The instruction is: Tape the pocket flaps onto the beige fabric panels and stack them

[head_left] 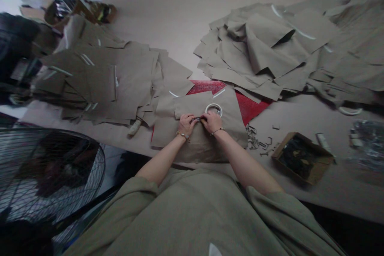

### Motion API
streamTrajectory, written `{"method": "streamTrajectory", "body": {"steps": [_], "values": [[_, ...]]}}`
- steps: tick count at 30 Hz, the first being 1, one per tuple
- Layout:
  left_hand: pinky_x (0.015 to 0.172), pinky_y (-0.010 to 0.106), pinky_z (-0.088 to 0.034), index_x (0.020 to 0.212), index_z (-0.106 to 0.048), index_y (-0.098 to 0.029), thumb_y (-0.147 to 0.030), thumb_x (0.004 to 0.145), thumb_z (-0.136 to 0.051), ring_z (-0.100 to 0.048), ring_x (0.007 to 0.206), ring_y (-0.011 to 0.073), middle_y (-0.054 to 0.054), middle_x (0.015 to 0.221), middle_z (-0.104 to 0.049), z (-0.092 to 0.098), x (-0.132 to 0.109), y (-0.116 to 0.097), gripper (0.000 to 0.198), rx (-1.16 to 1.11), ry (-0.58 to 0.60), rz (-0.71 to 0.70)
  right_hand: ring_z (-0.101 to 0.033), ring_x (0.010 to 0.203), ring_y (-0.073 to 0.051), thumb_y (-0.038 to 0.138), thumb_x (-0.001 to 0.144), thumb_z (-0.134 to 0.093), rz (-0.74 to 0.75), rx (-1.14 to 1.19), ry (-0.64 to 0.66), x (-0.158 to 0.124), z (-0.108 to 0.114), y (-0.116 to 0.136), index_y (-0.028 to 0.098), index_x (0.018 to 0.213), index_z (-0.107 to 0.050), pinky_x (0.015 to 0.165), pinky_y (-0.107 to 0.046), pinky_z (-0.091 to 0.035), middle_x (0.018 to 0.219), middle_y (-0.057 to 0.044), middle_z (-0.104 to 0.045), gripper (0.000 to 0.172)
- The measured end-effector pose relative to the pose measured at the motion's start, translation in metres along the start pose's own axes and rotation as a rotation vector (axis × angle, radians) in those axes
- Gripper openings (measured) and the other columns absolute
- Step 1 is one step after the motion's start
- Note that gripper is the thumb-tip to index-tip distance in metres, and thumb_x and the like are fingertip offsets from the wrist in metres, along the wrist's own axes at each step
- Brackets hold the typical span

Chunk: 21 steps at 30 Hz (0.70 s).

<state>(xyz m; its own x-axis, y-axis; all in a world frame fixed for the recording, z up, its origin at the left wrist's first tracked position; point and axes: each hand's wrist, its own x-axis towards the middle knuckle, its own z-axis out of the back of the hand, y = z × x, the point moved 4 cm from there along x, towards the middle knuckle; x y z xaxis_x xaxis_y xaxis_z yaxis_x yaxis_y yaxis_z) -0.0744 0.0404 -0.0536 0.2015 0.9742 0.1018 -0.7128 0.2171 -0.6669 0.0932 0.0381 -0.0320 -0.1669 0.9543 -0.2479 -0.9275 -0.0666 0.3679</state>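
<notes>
Both hands meet over a brown fabric piece (pixel 231 108) lying in front of my body. The fingers of my left hand (pixel 186 124) are closed on the left end of a small dark strip (pixel 197 119); its exact kind is too small to tell. At the strip's right end, my right hand (pixel 211 122) pinches too. A white ring like a tape roll (pixel 221 109) lies just beyond the right hand. Under the fabric shows a red sheet (pixel 252 108). To the right, several small metal clasps (pixel 255 140) are scattered on the table.
Stacks of brown fabric pieces lie left (pixel 132 76) and far right (pixel 279 44) on the table (pixel 156 16). An open cardboard box (pixel 321 168) with dark contents stands right, beside a clear plastic bag (pixel 367 140). A wire-caged fan (pixel 54 176) stands at lower left.
</notes>
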Motion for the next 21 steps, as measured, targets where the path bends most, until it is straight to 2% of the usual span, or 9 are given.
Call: {"method": "streamTrajectory", "body": {"steps": [14, 21], "values": [[0.099, 0.039, -0.051, 0.103, -0.082, -0.025, -0.031, 0.091, -0.072, -0.062, 0.105, 0.0223, 0.008, 0.108, -0.072, -0.003, 0.001, -0.001, 0.016, 0.063, 0.013, -0.002, -0.059, 0.103, -0.024, 0.036, 0.099, -0.054, 0.003, 0.039, -0.014, 0.002, 0.003, 0.000, 0.027, 0.114, -0.074, 0.085, -0.034, -0.043, 0.111, -0.008, -0.067, 0.027], [0.100, 0.040, -0.050, 0.102, -0.082, -0.025, -0.031, 0.092, -0.071, -0.062, 0.105, 0.0234, 0.009, 0.108, -0.071, 0.000, 0.001, -0.002, 0.016, 0.038, 0.036, 0.024, -0.065, 0.102, -0.022, 0.039, 0.095, -0.061, -0.072, 0.084, 0.089, 0.012, 0.012, -0.003, 0.029, 0.111, -0.078, 0.084, -0.030, -0.048, 0.114, -0.006, -0.072, 0.025]]}}
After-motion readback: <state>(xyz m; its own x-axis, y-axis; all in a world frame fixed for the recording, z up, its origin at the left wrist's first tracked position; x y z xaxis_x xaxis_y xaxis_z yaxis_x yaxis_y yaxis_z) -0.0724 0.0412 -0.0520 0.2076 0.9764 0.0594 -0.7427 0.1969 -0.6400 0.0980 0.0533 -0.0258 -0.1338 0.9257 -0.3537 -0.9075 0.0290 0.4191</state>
